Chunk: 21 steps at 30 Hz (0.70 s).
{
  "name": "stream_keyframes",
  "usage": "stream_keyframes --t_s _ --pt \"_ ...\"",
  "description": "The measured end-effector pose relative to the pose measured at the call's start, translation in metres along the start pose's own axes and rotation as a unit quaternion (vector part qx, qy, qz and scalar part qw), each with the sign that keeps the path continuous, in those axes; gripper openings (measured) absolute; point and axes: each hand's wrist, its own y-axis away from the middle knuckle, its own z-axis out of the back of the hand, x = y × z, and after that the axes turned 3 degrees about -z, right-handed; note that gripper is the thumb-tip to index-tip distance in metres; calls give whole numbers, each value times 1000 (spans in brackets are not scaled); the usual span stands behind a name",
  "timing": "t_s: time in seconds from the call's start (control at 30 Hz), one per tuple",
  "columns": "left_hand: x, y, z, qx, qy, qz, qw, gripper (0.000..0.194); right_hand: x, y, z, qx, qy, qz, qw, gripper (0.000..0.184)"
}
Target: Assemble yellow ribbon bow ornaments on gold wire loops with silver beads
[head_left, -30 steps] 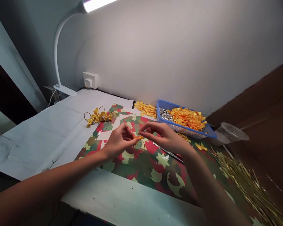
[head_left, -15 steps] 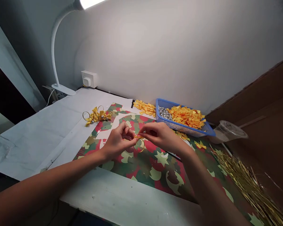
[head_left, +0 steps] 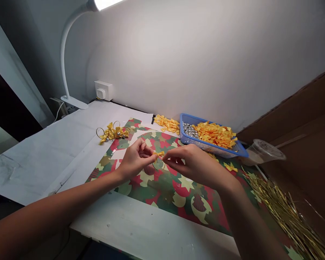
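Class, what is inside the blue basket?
The blue basket holds small silver pieces toward the left and heaped yellow bows toward the right; whatever lies beneath them is covered.

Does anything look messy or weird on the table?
A little: one yellow bow lies alone on the patterned sheet, in front of the blue basket, apart from the heaped bows inside. Nothing I can see looks broken.

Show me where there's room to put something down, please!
Two bare patches of white tabletop: between the desk lamp, gold bows and left forearm; and the front strip below the patterned mat. Crowded: around the blue basket and gold twist ties.
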Motion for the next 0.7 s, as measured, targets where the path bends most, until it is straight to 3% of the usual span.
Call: stream_keyframes --t_s 0.17,0.5,0.7 --pt "-1 3 -1 7 -12 6 1000 44 2 2 -1 15 7 26 1000 18" --pt "-3 6 -4 49 -43 -10 998 43 -3 -2 -5 -94 -41 93 990 18" --pt "0 7 -3 87 -61 -21 994 42 -9 -8 -11 -107 -61 121 985 17"
